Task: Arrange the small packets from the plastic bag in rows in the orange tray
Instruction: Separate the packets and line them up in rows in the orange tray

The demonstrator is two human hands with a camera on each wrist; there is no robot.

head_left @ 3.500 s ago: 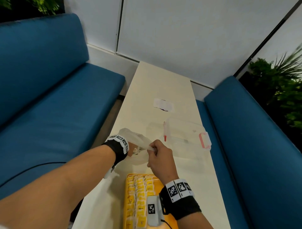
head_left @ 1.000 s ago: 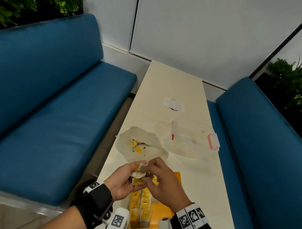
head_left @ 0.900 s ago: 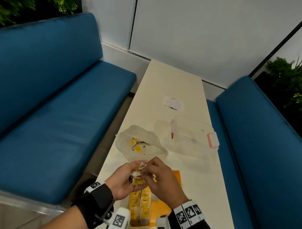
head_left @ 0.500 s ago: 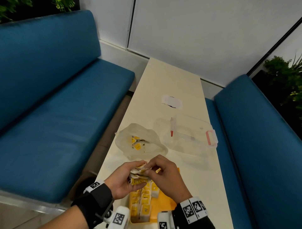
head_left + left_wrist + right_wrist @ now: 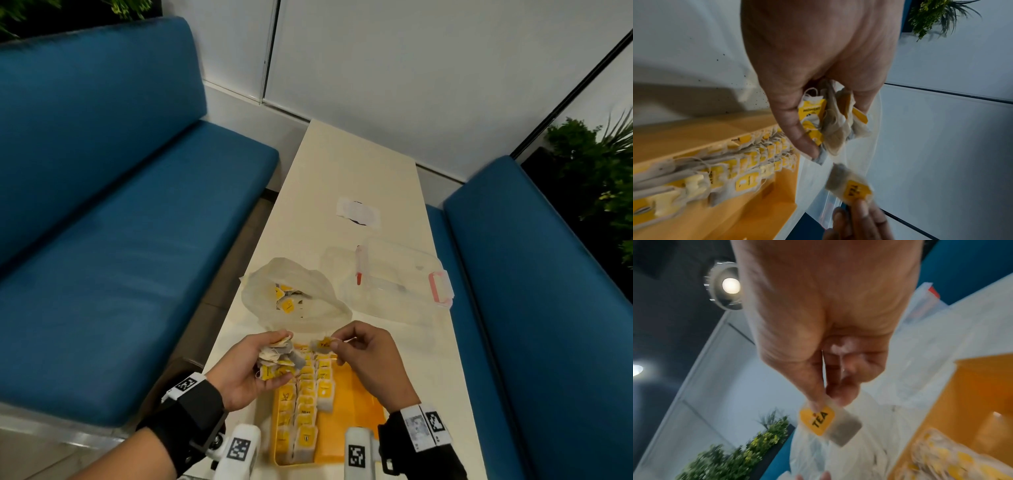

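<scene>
My left hand (image 5: 263,363) grips a bunch of small tea packets (image 5: 279,359) with yellow tags above the far end of the orange tray (image 5: 356,428); the same bunch (image 5: 830,120) fills its fingers in the left wrist view. My right hand (image 5: 346,346) pinches one single packet (image 5: 322,344) by its yellow "TEA" tag (image 5: 818,420) just right of the bunch. Rows of packets (image 5: 301,404) lie in the tray's left part. The translucent plastic bag (image 5: 294,298) lies open beyond the hands, with a few packets inside.
A clear plastic box with pink clasps (image 5: 394,281) stands right of the bag. A white paper scrap (image 5: 358,212) lies farther up the narrow cream table (image 5: 342,164). Blue benches (image 5: 120,222) flank both sides.
Both hands left the bag and came back over the tray with a bunch of packets. My right hand has just pulled one packet away from the bunch, to the right.
</scene>
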